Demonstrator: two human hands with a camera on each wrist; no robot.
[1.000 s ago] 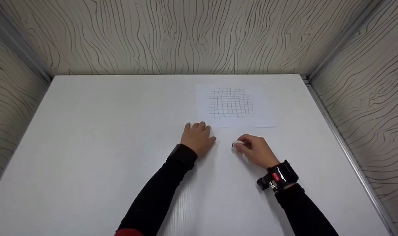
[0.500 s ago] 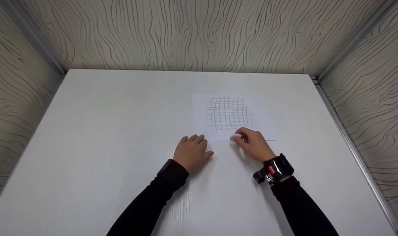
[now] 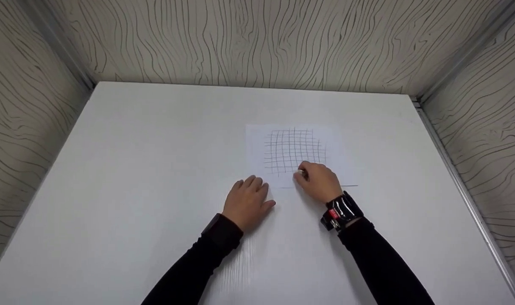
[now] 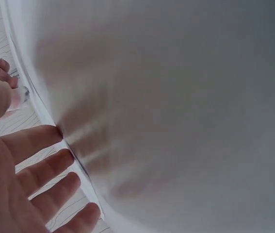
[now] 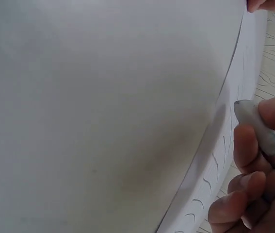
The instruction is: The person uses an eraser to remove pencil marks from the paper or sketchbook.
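A sheet of white paper (image 3: 340,148) with a hand-drawn pencil grid (image 3: 292,148) lies toward the back of the table. My right hand (image 3: 320,182) is over its lower right part, pinching a small white eraser (image 5: 257,125) between thumb and fingers. One end of the eraser is smudged dark, and it is at the grid's lower edge in the head view. My left hand (image 3: 246,204) rests palm down with fingers extended, fingertips right at the paper's near edge. In the left wrist view, the left fingers (image 4: 45,174) are spread along that edge.
The white table (image 3: 155,169) is bounded by wood-grain patterned panels (image 3: 240,42) at the back and both sides. Metal strips (image 3: 460,190) run along the corners and right edge. A black wrist device (image 3: 344,210) is strapped on the right wrist.
My right hand has moved forward and slightly left with the eraser, from in front of the paper onto the grid's lower edge. The head view has shifted; the left hand stays by the paper's edge.
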